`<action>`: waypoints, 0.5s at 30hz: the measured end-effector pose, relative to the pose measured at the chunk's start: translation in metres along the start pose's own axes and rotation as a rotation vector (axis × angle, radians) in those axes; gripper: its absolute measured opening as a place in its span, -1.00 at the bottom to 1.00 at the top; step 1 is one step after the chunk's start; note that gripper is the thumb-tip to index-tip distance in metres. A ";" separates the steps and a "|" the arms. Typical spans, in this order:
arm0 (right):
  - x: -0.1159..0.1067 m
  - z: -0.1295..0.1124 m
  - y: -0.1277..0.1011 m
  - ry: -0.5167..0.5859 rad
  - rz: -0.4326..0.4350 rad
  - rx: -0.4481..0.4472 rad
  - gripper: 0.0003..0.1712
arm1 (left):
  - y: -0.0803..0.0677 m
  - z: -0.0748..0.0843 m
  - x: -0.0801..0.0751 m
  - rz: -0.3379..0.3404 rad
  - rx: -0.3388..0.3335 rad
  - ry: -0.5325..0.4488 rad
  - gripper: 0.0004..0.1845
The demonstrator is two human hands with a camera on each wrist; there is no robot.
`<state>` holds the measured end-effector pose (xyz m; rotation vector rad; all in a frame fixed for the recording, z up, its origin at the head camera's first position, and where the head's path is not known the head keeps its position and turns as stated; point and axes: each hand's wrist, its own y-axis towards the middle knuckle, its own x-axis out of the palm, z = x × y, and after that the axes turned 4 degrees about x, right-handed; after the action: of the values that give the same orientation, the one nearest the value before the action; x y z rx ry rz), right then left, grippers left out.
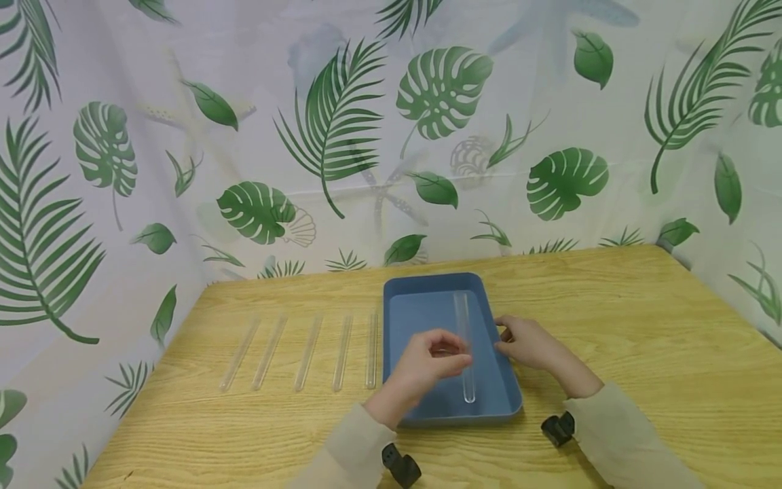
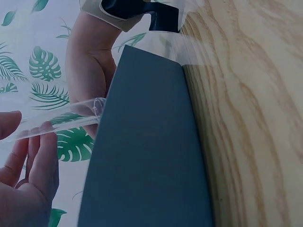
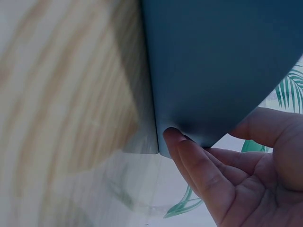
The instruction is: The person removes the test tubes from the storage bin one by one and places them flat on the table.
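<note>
My left hand (image 1: pixel 421 370) is over the blue tray (image 1: pixel 391 326) and pinches a clear glass test tube (image 1: pixel 468 390) between thumb and fingers. The tube's rounded end points toward me. In the left wrist view the tube (image 2: pixel 78 113) reaches out past the fingertips, beyond the tray wall (image 2: pixel 147 142). At the tray's right side, my right hand (image 1: pixel 531 343) grips the wall. In the right wrist view its fingers (image 3: pixel 203 163) press the outer wall while the thumb lies at the rim. No other tube shows inside the tray.
Several clear test tubes (image 1: pixel 307 353) lie in a spaced row on the wooden table (image 1: pixel 183 428), left of the tray. The nearest tube (image 1: pixel 371 353) lies close beside the tray's left wall. A leaf-patterned cloth (image 1: pixel 366 136) hangs behind the table.
</note>
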<state>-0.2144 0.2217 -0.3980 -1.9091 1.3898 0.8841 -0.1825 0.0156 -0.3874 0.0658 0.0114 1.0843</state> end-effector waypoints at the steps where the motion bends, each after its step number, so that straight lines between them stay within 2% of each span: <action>1: 0.000 0.000 0.000 -0.002 0.001 -0.001 -0.47 | -0.001 0.000 -0.001 -0.001 0.000 0.002 -0.76; 8: 0.000 0.000 -0.001 0.011 -0.015 0.010 -0.45 | -0.006 0.002 -0.009 -0.004 0.001 0.036 -0.75; 15: -0.003 -0.002 -0.003 0.015 -0.026 0.001 -0.44 | -0.012 0.001 -0.021 0.023 0.048 0.093 -0.76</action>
<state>-0.2122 0.2220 -0.3940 -1.9324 1.3703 0.8584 -0.1814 -0.0082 -0.3877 0.0590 0.1204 1.1092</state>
